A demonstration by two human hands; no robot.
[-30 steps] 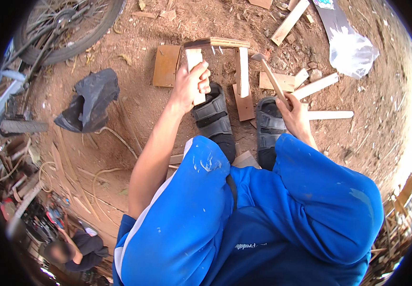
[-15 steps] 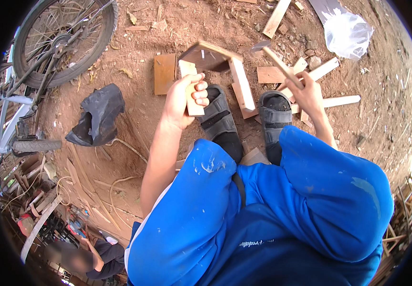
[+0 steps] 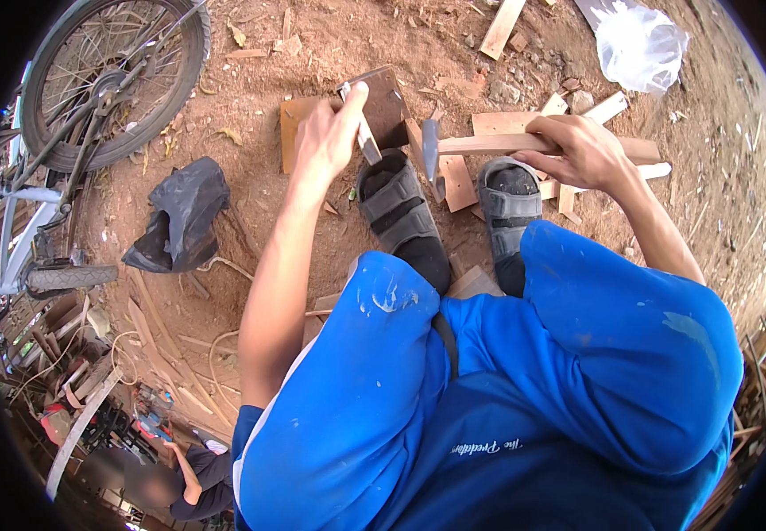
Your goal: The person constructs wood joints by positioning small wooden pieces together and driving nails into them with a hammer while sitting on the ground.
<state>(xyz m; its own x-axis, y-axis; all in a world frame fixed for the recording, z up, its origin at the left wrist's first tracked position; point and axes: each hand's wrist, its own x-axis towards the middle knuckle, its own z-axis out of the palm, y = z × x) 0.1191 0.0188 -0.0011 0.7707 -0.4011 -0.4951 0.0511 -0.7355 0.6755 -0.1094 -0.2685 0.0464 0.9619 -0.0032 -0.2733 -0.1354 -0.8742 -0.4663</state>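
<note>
My left hand [image 3: 328,134] is closed around one light edge strip of a small wooden frame [image 3: 385,99], which has a dark brown board as one side. The frame stands tilted on the dirt just beyond my left sandal [image 3: 399,208]. My right hand [image 3: 585,152] grips a hammer [image 3: 494,144] by its wooden handle, held level. The hammer's grey metal head [image 3: 431,149] is over the near side of the frame and hides part of it. A flat orange-brown board [image 3: 291,119] lies partly behind my left hand.
Several wooden offcuts [image 3: 609,108] lie beyond my right sandal [image 3: 509,203]. A black plastic bag [image 3: 190,208] and a bicycle wheel [image 3: 104,84] are at left. A clear plastic bag [image 3: 638,49] lies far right. Another person [image 3: 199,478] sits at lower left.
My left hand has turned the wooden frame, so its grasped strip now appears edge-on. The hammer has swung from pointing away to lying level, its head moving left and nearer.
</note>
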